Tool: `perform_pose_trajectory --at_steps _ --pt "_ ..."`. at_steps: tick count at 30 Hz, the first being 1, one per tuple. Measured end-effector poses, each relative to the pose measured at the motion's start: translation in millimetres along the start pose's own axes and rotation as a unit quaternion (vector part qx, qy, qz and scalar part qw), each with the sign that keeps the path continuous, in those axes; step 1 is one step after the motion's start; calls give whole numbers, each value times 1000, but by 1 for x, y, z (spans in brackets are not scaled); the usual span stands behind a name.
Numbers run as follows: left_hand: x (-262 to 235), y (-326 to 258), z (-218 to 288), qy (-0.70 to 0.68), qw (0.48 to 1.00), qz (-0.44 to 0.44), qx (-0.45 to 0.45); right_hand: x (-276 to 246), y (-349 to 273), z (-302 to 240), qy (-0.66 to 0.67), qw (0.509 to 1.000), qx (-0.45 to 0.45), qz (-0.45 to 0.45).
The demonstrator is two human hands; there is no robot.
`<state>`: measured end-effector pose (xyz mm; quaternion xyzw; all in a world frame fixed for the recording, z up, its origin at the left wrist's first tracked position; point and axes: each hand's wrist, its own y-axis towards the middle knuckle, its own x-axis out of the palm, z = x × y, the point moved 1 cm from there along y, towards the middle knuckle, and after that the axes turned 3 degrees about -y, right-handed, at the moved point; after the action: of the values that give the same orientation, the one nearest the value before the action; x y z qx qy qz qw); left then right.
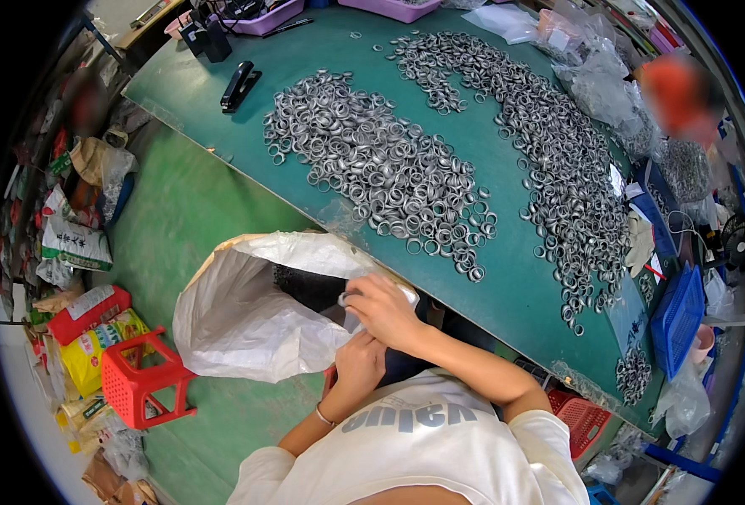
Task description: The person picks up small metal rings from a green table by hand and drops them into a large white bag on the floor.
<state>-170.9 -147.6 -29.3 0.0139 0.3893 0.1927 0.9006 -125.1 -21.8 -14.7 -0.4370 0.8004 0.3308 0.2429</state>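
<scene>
The right hand [383, 310] closes its fingers on the near rim of a large white woven sack [246, 311], pinching the fabric where the mouth folds over, just below the table's front edge. The left hand [360, 364] sits directly beneath that grip, curled against the sack's lower fold; whether it truly clamps the fabric or only presses on it cannot be told. The sack's open mouth gapes up and to the left of the grip, dark inside, its body bulging leftward over the green floor [179, 210].

Just above the grip runs the edge of the green table [507, 295], slanting down to the right. Beyond that edge, a broad heap of metal rings [381, 168] spreads close to the rim, the nearest rings lying a short way up and right of the right hand. A second long band of rings [549, 160] curves further right. Left of the sack, a red plastic stool [141, 379] stands apart, with open floor between. A black stapler [239, 86] lies at the table's far left edge.
</scene>
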Motion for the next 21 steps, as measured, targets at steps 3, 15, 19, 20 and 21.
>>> perform_pose_trajectory --at_steps 3,15,19,20,21 --pt "0 -1 -1 -1 1000 1 1 21 -2 15 38 995 41 -88" --pt "1 1 2 -27 999 19 8 -147 -26 82 -324 921 150 158" --pt "-2 2 4 -28 1000 15 0 -150 -30 85 -307 920 157 189" --pt "-3 1 4 -27 1000 14 -5 -153 -31 84 -282 921 155 220" --pt "-3 1 3 -25 1000 16 -6 -156 -32 85 -257 921 153 252"
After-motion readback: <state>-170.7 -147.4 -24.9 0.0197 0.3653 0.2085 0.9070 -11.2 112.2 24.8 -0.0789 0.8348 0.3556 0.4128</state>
